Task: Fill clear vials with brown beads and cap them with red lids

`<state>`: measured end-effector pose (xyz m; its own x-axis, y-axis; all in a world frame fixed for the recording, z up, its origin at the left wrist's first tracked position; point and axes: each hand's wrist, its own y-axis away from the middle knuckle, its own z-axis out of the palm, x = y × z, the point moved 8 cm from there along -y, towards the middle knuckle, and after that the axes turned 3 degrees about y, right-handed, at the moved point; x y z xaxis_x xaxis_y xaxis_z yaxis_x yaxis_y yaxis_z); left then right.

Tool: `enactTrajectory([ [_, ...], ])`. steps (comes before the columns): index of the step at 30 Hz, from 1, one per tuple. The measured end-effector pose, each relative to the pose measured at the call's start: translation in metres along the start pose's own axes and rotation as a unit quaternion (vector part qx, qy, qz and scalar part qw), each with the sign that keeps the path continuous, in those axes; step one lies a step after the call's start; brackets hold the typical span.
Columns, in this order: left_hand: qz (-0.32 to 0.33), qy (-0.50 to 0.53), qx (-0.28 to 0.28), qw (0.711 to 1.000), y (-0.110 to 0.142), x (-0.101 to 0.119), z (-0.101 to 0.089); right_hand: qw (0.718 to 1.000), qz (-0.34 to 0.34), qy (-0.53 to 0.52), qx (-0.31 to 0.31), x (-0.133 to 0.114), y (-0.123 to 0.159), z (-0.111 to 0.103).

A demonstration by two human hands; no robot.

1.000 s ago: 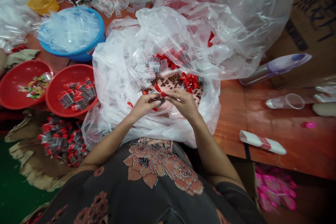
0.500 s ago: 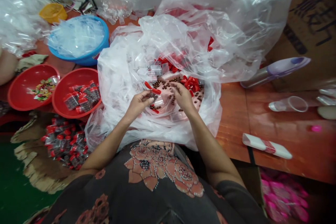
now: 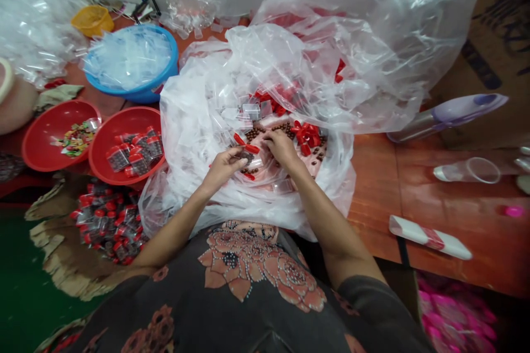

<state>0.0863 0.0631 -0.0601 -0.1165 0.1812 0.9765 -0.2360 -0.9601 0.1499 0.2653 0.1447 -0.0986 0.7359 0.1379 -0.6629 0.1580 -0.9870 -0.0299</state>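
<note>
My left hand (image 3: 226,169) is closed around a small clear plastic box, with its red lid (image 3: 252,149) standing open by the fingertips. Most of the box is blurred against the background. Fingers bent and drawn together, my right hand (image 3: 282,149) hovers just right of the box over small brown beads (image 3: 285,128); whatever it pinches is too small to make out. The beads lie scattered on a pink surface (image 3: 265,168) inside a spread clear plastic bag (image 3: 182,121). Beyond the hands are red plastic lids (image 3: 307,135) and empty clear boxes (image 3: 250,111).
To the left, one red bowl (image 3: 95,162) holds filled red-lidded boxes, another (image 3: 33,143) colourful bits. A blue basin (image 3: 174,58) of clear pieces stands behind them. More filled boxes (image 3: 110,223) are heaped below. On the right are a purple-and-grey sealer-like tool (image 3: 464,113) and a clear cup (image 3: 482,170).
My right hand has moved slightly in toward the box, and its fingers have drawn closer together. My left hand keeps its hold. The whole view has shifted a little.
</note>
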Motion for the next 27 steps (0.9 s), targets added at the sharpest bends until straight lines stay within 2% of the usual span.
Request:
enactTrajectory([
  [3,0.009,-0.020,-0.020,1.000,0.001,0.002,0.008,0.984,0.010,-0.166,0.059,-0.006,0.017,-0.026],
  [5,0.016,-0.032,-0.028,0.999,0.000,0.003,0.013,0.961,0.019,-0.272,0.052,-0.016,0.031,-0.036],
  [7,0.018,-0.035,-0.031,0.999,0.000,0.004,0.017,0.948,0.001,-0.316,0.029,-0.032,0.044,-0.044],
  [10,0.013,-0.037,-0.033,0.999,-0.001,0.004,0.022,0.953,-0.056,-0.296,0.029,-0.053,0.060,-0.057],
  [14,0.010,-0.041,-0.044,0.998,0.001,0.005,0.027,0.962,-0.103,-0.253,0.027,-0.060,0.073,-0.061],
  [17,0.010,-0.042,-0.061,0.997,0.003,0.006,0.032,0.957,-0.090,-0.271,0.050,-0.055,0.078,-0.062],
  [21,0.012,-0.043,-0.085,0.995,0.004,0.008,0.037,0.945,-0.054,-0.297,0.122,-0.048,0.087,-0.069],
  [24,0.017,-0.046,-0.085,0.995,0.004,0.009,0.036,0.942,-0.098,-0.276,0.165,-0.056,0.095,-0.077],
  [27,0.027,-0.064,-0.075,0.995,0.004,0.011,0.035,0.952,-0.127,-0.230,0.159,-0.059,0.098,-0.078],
])
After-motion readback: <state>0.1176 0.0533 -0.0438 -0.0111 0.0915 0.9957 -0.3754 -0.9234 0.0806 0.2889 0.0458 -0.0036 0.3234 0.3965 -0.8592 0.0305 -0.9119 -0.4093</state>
